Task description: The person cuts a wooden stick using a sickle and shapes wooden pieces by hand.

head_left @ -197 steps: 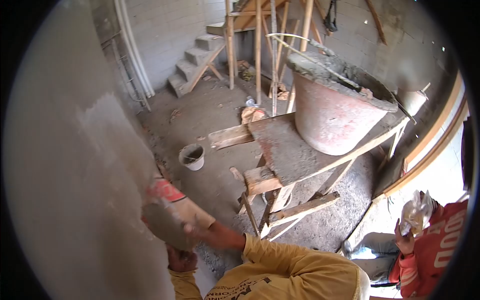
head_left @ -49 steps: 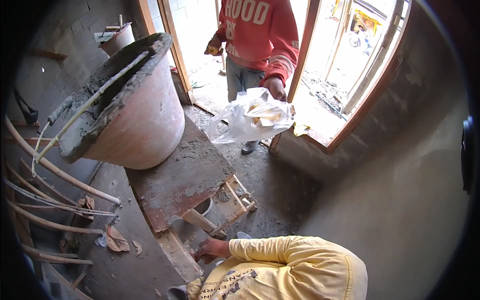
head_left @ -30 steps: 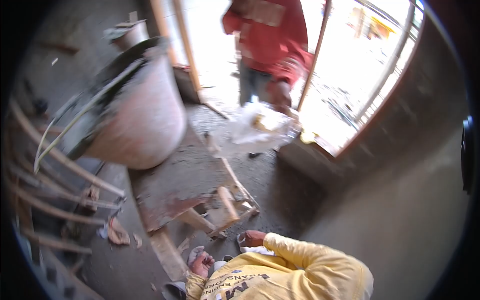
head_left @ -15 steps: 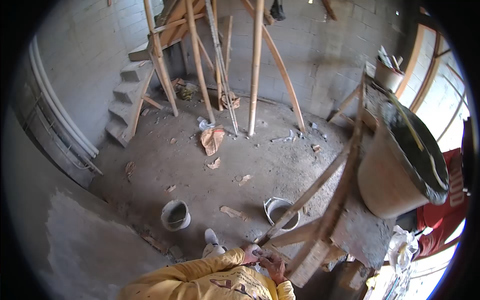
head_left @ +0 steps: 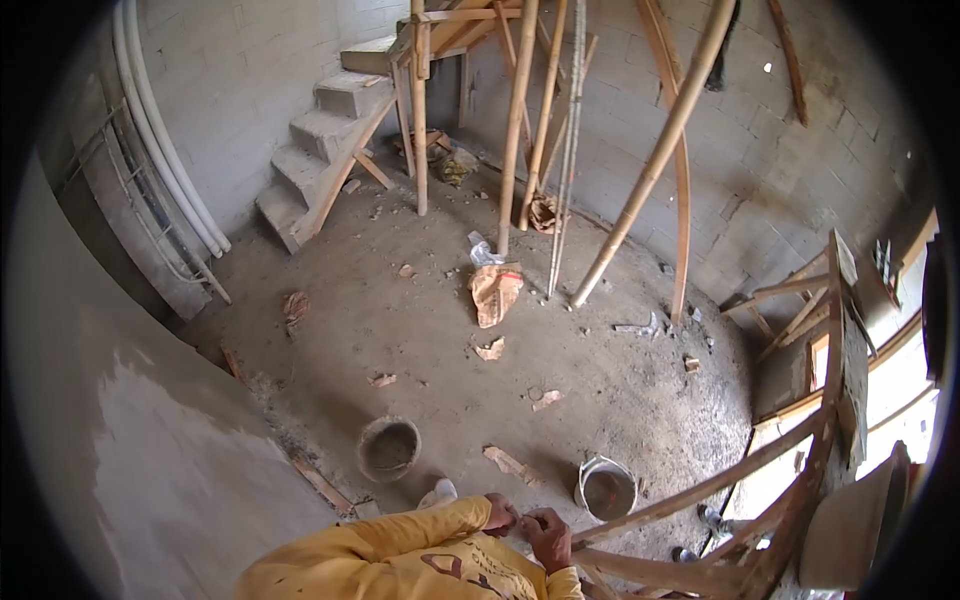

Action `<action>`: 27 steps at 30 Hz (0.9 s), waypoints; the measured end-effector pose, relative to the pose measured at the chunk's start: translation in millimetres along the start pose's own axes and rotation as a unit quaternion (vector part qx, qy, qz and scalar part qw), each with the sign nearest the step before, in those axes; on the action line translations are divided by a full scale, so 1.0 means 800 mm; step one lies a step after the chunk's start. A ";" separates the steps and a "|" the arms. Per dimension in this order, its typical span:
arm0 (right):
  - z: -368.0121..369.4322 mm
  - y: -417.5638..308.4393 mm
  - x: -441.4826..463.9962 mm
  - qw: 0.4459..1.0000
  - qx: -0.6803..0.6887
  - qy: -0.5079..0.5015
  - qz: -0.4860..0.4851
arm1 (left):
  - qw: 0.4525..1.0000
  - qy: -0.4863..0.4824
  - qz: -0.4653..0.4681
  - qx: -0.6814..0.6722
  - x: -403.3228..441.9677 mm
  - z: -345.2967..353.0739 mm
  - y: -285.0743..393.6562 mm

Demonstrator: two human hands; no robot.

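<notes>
My left hand (head_left: 502, 513) and my right hand (head_left: 549, 538) are close together in front of my chest, coming from yellow sleeves (head_left: 425, 524). The fingers of both are curled inward as if pinching. Whatever lies between them is too small to make out. Nearest my right hand is a wooden brace (head_left: 665, 573) of the timber stand. On the floor just ahead are a bucket (head_left: 366, 457) to the left and a second bucket (head_left: 584, 480) to the right, both with grey material inside.
Bamboo and timber props (head_left: 515, 130) rise by concrete stairs (head_left: 320, 145). Torn paper (head_left: 496, 295) and scraps litter the floor. A plastered wall (head_left: 170, 470) runs along my left. On the right a large tub (head_left: 850, 535) stands by the timber stand (head_left: 830, 370).
My view has swung to the right, so the stairs and props shift rightward in it and the tub shows less. My hands stay close together, both fingers still curled.
</notes>
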State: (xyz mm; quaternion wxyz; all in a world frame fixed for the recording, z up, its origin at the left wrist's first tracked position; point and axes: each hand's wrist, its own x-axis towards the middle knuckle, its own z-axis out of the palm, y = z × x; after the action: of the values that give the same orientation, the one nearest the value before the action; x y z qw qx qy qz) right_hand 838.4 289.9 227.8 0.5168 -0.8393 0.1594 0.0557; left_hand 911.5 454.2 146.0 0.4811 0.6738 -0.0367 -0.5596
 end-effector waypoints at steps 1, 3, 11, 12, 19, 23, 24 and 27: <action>0.015 -0.015 0.021 0.997 -0.015 -0.022 -0.067 | 0.997 -0.017 -0.008 -0.070 -0.006 -0.030 -0.005; 0.044 -0.041 0.060 0.980 -0.057 -0.059 -0.180 | 0.986 0.011 -0.006 -0.166 -0.045 -0.076 0.019; 0.122 -0.156 0.207 0.915 -0.117 -0.172 -0.346 | 0.881 -0.123 0.063 -0.452 -0.063 -0.233 0.011; 0.129 -0.169 0.226 0.901 -0.125 -0.192 -0.369 | 0.855 -0.131 0.058 -0.498 -0.072 -0.249 0.021; 0.202 -0.222 0.419 0.847 -0.135 -0.297 -0.420 | 0.800 -0.001 0.021 -0.600 -0.019 -0.386 0.030; 0.230 -0.259 0.562 0.813 -0.131 -0.319 -0.469 | 0.785 0.016 0.051 -0.617 0.024 -0.493 0.093; 0.238 -0.273 0.593 0.809 -0.120 -0.321 -0.477 | 0.774 0.032 0.059 -0.630 0.031 -0.521 0.117; 0.234 -0.343 0.671 0.789 -0.127 -0.341 -0.496 | 0.796 0.033 0.055 -0.601 0.040 -0.586 0.175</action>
State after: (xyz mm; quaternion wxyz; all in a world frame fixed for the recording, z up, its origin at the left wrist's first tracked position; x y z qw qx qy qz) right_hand 1447.6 456.8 236.3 0.3829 -0.7875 -0.4738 0.0936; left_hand 1362.0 645.1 177.7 0.8203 0.2635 0.2858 -0.4194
